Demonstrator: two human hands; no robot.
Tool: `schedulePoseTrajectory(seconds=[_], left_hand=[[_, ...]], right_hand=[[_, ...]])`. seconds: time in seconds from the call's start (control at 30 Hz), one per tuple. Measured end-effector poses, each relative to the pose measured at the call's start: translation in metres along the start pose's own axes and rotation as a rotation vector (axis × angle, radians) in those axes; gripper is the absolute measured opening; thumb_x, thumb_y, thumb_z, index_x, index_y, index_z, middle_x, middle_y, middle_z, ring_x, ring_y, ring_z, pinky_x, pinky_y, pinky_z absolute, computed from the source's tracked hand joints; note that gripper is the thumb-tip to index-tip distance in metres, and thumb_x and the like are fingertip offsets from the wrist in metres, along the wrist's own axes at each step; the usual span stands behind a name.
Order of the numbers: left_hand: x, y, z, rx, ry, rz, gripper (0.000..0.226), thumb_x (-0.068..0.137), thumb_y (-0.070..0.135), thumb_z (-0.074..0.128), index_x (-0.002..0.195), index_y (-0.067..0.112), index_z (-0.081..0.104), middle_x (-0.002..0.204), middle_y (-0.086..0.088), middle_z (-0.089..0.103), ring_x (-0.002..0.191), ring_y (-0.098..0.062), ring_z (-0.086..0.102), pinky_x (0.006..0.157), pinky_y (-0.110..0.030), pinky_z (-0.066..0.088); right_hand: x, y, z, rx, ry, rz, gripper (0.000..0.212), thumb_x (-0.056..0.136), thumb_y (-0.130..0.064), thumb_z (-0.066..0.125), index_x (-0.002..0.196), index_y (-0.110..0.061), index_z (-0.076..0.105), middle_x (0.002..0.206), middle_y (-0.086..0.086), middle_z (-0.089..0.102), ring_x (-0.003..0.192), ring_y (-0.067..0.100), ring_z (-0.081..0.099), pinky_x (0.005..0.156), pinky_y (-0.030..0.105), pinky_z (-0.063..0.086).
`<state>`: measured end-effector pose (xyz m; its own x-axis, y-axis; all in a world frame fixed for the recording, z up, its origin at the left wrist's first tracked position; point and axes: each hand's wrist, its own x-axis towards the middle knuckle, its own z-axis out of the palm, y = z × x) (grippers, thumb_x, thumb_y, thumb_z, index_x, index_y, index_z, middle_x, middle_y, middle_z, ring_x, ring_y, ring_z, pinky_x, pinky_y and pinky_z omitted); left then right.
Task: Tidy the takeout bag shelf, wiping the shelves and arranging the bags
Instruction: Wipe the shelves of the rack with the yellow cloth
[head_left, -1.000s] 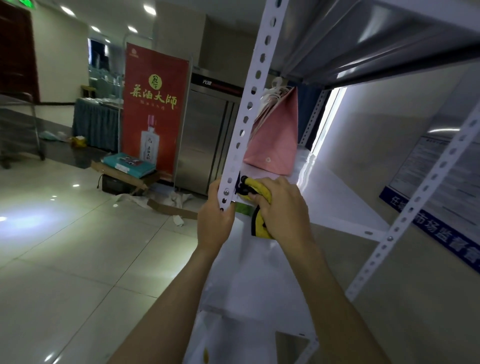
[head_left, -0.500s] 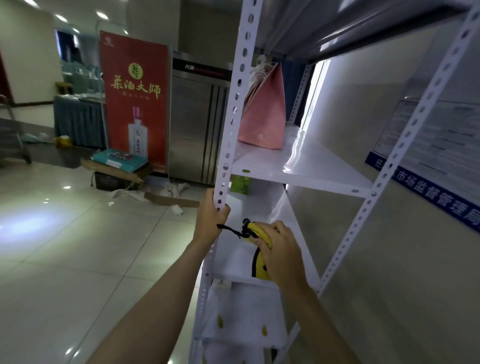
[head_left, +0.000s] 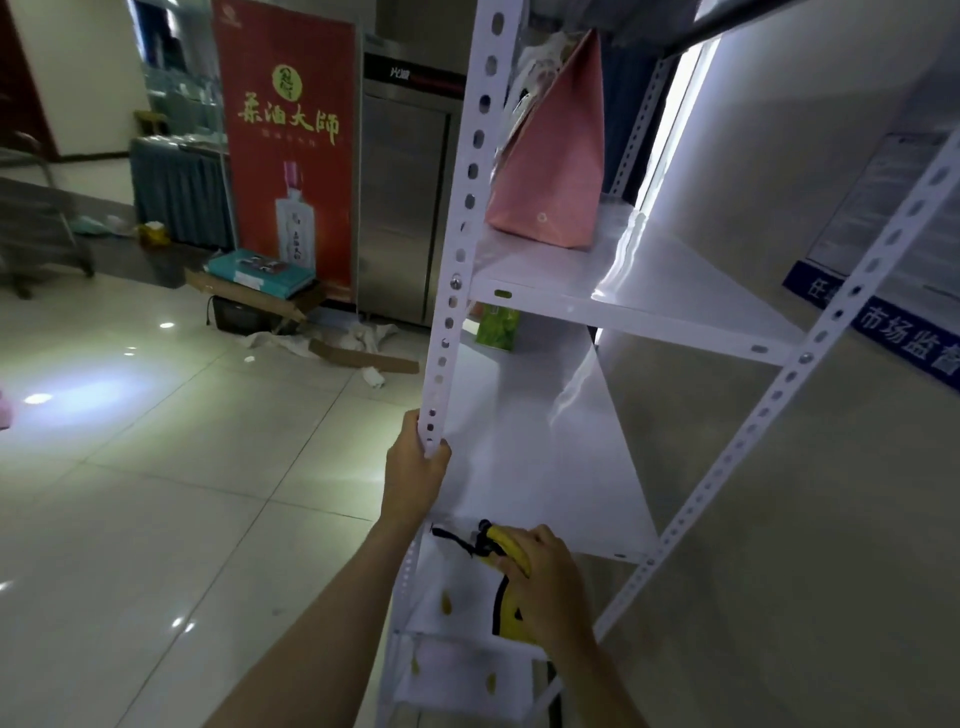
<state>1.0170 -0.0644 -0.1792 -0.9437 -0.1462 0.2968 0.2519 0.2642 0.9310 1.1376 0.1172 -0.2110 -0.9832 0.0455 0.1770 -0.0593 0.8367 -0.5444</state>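
The left hand (head_left: 415, 467) reaches up with its arm extended and grips the shelf's perforated white front post (head_left: 457, 249), fingers wrapped round its edge. The right hand (head_left: 545, 587), lower and closer, curls over a yellow cloth (head_left: 511, 551) with a black cord, holding it against a lower shelf (head_left: 452, 587). A pink paper bag (head_left: 550, 171) stands upright on the upper shelf (head_left: 665, 291); a green box (head_left: 496, 327) sits on the shelf beneath it.

The white perforated metal shelf rack (head_left: 613, 291) has smooth glossy boards, the pink paper bag (head_left: 550, 171) looks matt, and the pale floor tiles (head_left: 182, 493) shine.
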Motion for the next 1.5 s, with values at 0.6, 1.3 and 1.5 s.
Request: schedulePoseTrajectory(seconds=[0.6,1.3,1.5], left_hand=[[-0.08,-0.162,0.044,0.071,0.092,-0.146,0.039,0.087,0.058,0.072,0.116,0.037,0.057,0.093,0.028,0.065,0.081,0.0,0.063,0.068,-0.01,0.047],[-0.103,-0.457,0.119,-0.013,0.192,0.397,0.014,0.093,0.035,0.054,0.095,0.029,0.041,0.068,0.017,0.047,0.05,-0.005,0.04,0.046,-0.017,0.035],[-0.103,-0.466,0.126,-0.07,0.22,0.435,0.023,0.09,0.026,0.053,0.101,0.009,0.044,0.068,0.011,0.042,0.052,-0.002,0.04,0.048,-0.018,0.038]], right_hand=[[0.003,0.149,0.139,0.012,-0.356,-0.051,0.036,0.101,-0.025,0.06,0.131,-0.044,0.063,0.121,-0.006,0.064,0.114,0.014,0.06,0.097,0.022,0.045],[0.017,0.257,0.366,-0.15,0.496,-0.166,0.035,0.103,-0.054,0.039,0.114,-0.033,0.065,0.078,-0.012,0.063,0.067,0.021,0.059,0.059,0.027,0.038],[0.015,0.256,0.368,-0.192,0.516,-0.123,0.044,0.1,-0.056,0.028,0.102,-0.018,0.051,0.063,-0.009,0.038,0.062,0.025,0.041,0.055,0.036,0.029]])
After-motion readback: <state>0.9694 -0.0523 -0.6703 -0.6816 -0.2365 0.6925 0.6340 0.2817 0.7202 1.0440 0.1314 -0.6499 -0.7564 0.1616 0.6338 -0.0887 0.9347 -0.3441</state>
